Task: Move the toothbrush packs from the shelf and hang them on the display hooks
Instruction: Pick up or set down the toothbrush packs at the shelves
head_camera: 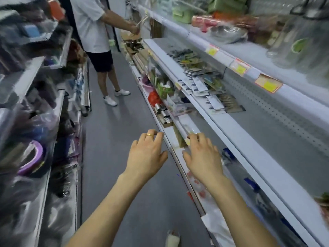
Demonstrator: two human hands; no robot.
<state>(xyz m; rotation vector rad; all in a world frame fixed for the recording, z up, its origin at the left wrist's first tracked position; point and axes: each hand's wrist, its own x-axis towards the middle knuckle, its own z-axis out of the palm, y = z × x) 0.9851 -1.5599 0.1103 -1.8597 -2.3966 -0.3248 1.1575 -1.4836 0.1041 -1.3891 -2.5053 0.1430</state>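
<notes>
Left hand and right hand hover empty, fingers loose, at lower centre; toothbrush packs lie well beyond, centre right, likely calling for a longer reach first.

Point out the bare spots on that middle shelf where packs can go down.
Bare shelf runs from the pack pile near end toward you, between pegboard back and front lip. A smaller patch lies beyond the pile. The pile itself is crowded.
</notes>
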